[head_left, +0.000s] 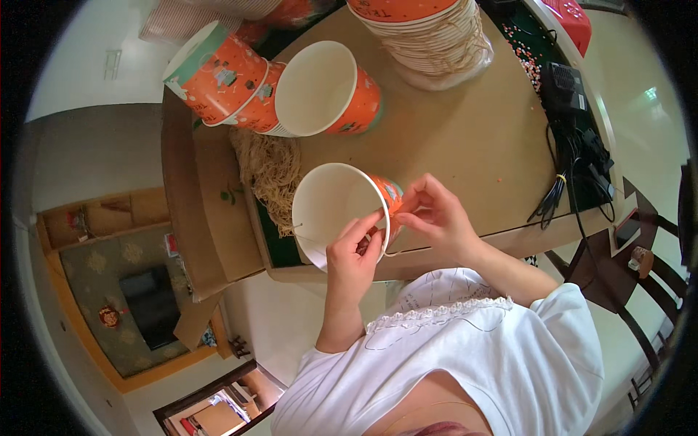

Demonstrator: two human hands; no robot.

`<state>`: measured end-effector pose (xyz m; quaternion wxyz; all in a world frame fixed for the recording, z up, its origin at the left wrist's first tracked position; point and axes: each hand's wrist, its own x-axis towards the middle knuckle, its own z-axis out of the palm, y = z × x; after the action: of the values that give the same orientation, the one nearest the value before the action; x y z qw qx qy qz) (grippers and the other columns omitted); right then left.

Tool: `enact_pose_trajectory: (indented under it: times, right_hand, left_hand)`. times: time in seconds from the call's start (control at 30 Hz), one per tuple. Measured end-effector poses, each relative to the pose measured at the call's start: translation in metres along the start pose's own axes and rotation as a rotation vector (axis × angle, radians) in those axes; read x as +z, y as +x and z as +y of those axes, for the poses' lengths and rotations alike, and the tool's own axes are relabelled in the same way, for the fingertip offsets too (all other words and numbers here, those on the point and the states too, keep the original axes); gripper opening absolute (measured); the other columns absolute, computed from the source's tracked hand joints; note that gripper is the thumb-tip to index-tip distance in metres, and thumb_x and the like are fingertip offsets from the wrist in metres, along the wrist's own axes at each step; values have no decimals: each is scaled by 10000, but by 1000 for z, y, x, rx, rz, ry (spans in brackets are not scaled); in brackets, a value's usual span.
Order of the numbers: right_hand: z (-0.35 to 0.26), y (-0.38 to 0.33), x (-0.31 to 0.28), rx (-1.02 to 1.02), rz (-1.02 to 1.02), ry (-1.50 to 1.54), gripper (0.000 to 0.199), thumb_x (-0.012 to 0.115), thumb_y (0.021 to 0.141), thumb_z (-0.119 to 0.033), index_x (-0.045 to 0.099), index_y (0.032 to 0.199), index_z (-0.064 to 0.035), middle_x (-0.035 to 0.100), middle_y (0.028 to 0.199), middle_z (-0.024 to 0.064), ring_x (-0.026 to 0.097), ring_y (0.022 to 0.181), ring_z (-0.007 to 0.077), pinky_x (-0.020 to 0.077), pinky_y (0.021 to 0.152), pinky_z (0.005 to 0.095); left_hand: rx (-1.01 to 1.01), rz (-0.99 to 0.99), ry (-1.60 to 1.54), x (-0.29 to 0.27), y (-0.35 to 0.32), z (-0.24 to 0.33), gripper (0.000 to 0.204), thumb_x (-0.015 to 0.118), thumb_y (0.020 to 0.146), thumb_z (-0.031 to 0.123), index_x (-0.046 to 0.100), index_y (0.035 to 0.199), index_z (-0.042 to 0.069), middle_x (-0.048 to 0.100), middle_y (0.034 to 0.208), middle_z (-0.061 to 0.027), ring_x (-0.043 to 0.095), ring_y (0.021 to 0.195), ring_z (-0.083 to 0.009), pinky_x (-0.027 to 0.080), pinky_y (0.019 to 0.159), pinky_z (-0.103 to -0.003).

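A paper bucket [318, 198], white inside and orange with printed figures outside, lies tilted at the table's near edge, its mouth toward me. My left hand [354, 251] is closed on its right rim, with fingers inside the mouth. Against the outer wall, my right hand [435, 216] is pinched shut; what its fingertips hold is too small to make out. A thin cord [393, 254] shows just below the rim beside my left fingers, and a cord piece crosses the bucket's left rim. Left of the bucket lies a tangled bundle of beige cords [270, 171].
Another orange paper bucket [318, 87] lies behind, beside a nested stack of buckets [225, 76]. A taller stack with cords hanging on it [429, 43] stands at the back. Black cables [574, 171] and an adapter [566, 86] lie right. An open cardboard flap [218, 203] stands left.
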<state>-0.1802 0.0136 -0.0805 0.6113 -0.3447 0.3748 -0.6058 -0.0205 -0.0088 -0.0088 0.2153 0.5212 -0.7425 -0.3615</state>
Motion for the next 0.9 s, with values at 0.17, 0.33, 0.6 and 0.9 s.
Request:
enact_pose_trajectory:
  times: [0.17,0.33,0.6,0.9]
  right_hand:
    - [-7,0,0,-19,-13,-59,216,609,851,26,452,984,-42,569,889,24,595,862,89,534,760,270]
    - [-15,0,-3,19,-62,-111,218,603,851,27,443,986,-37,571,882,25,593,847,87,528,750,271]
    - [-22,3,-6,-82,-129,-250,208,612,812,48,459,941,-9,586,804,77,616,760,151,503,670,291]
    - [-29,4,-8,-63,-131,-358,205,632,805,26,481,939,-9,602,791,102,623,725,204,501,652,316]
  left_hand:
    - [-48,7,28,0,-2,2,325,605,828,-27,643,1133,78,619,759,-73,581,617,-103,460,544,-247]
    - [-64,18,165,-1,-1,5,314,631,824,26,657,1118,131,617,661,-102,605,568,-142,461,537,-281]
    - [208,20,346,0,4,6,243,663,783,43,666,1014,117,638,722,-108,629,622,-272,481,541,-355]
    - [385,29,446,1,12,9,101,655,781,31,631,871,70,612,678,-88,605,587,-256,464,521,-364]
